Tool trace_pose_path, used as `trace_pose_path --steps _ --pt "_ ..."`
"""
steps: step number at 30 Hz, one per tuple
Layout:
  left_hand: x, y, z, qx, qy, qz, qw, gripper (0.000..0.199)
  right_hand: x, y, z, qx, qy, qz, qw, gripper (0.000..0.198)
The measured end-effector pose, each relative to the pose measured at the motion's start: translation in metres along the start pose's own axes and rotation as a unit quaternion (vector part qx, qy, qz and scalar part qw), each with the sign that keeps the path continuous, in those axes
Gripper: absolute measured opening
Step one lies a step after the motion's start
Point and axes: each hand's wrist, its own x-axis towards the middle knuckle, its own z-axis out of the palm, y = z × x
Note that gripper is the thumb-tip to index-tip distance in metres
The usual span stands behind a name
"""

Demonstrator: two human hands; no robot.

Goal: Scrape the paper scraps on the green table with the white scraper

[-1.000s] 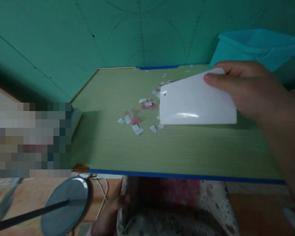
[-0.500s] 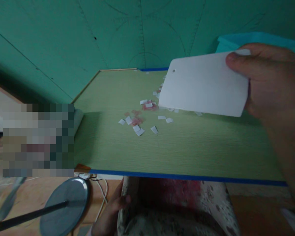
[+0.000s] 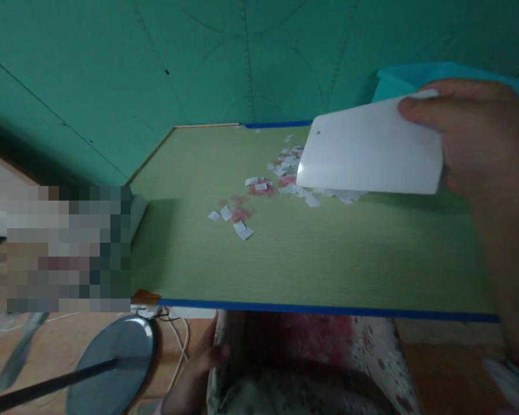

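Observation:
My right hand (image 3: 480,132) pinches a thin white plastic sheet (image 3: 367,155) by its upper right edge, thumb on the face toward me. The sheet is tilted, has rounded corners and a small hole, and its lower edge hangs over scraps of white paper (image 3: 288,164) on the green table. Part of those scraps is hidden behind it. A few more paper pieces (image 3: 242,229) lie to the left beside reddish stains (image 3: 241,215). Below the table's front edge, my left hand (image 3: 199,363) is closed on the edge of a patterned cloth (image 3: 227,346), its thumb over the edge.
The green table (image 3: 328,259) has blue tape (image 3: 307,309) along its front edge and meets a green wall (image 3: 199,57). A turquoise bin (image 3: 415,78) is at the back right. At lower left stand a round grey base (image 3: 112,374) with a pole and a white cable (image 3: 184,337).
My right hand has moved the white plastic sheet slightly right. The loose paper pieces near the table's middle are now gathered toward the pile. My left hand has stayed in place.

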Motion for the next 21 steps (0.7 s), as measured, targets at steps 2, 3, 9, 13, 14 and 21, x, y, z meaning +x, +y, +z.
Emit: trace_pose_path --steps 2,3,9,13,14,21 --pt "0.000 0.002 0.003 -0.008 0.003 -0.001 1.000 0.046 0.000 0.000 0.001 0.013 0.031 0.024 0.999 0.020" --pt "0.000 0.002 0.004 -0.016 0.003 -0.005 1.000 0.049 0.000 0.001 0.004 0.001 0.037 0.032 0.999 0.020" --pt "0.016 0.001 0.004 -0.028 0.051 0.036 0.998 0.037 0.000 0.012 0.016 -0.082 0.000 -0.035 0.996 0.025" --pt "0.026 -0.004 -0.004 0.002 0.046 0.076 0.996 0.041 -0.001 0.012 0.015 -0.099 -0.033 -0.026 0.994 0.024" --pt "0.026 -0.005 -0.006 0.001 0.051 0.063 0.997 0.050 -0.001 0.013 0.014 -0.090 -0.052 -0.016 0.994 0.023" --pt "0.014 -0.006 -0.008 -0.013 0.052 0.036 0.998 0.061 -0.001 0.016 0.017 -0.002 -0.057 -0.019 0.998 0.022"
